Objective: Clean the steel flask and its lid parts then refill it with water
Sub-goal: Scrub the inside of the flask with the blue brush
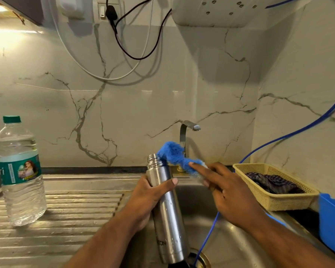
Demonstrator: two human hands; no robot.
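In the lower middle of the frame, the left hand [151,192] grips the wet steel flask [168,215] over the sink [230,238]. The right hand [226,190] holds the blue scrubber [174,153] at the flask's open top. The flask looks slippery, so a hard push might make it slide out and bang into the sink.

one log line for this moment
phase: cleaning | left hand: grips flask over sink | right hand: holds blue sponge at flask mouth | mouth: open

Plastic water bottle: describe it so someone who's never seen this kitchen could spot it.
Find the steel sink; its ribbed drainboard runs left. The plastic water bottle stands upright there, clear with a green cap and teal label, unlike the bare steel flask.
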